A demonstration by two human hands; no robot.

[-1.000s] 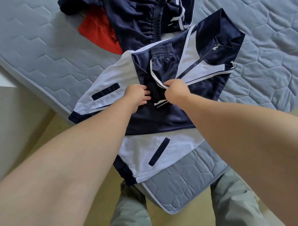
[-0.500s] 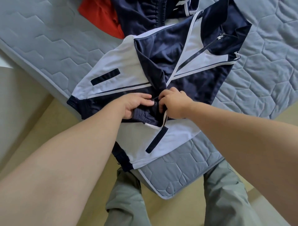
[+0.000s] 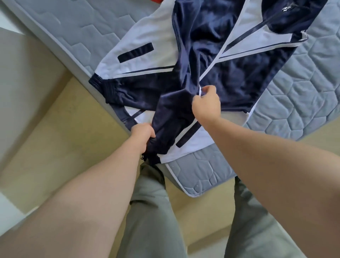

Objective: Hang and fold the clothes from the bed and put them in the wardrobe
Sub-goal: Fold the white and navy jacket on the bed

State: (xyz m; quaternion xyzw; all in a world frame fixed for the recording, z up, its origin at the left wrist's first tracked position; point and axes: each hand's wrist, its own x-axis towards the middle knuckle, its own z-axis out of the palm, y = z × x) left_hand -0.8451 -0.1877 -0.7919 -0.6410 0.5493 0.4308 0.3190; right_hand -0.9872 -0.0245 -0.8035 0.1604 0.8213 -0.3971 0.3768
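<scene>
A navy and white track jacket [image 3: 244, 60] lies spread on the corner of the grey quilted mattress [image 3: 303, 95], its zip collar at the top right. One navy sleeve [image 3: 171, 117] with a white stripe is stretched from the jacket's middle toward the mattress edge. My left hand [image 3: 142, 135] grips the sleeve's cuff end at the edge of the mattress. My right hand [image 3: 207, 104] pinches the sleeve's white stripe higher up, over the jacket's front. The jacket's other cuff [image 3: 103, 87] hangs over the left edge.
A sliver of red cloth [image 3: 156, 1] shows at the top edge. The mattress corner [image 3: 195, 186] points toward my legs in grey trousers [image 3: 152, 211]. Beige floor [image 3: 60, 129] lies to the left of the bed.
Both hands pulled the navy sleeve toward me. My left hand slid down to the cuff at the mattress edge, and my right hand stayed on the stripe. The view shifted down.
</scene>
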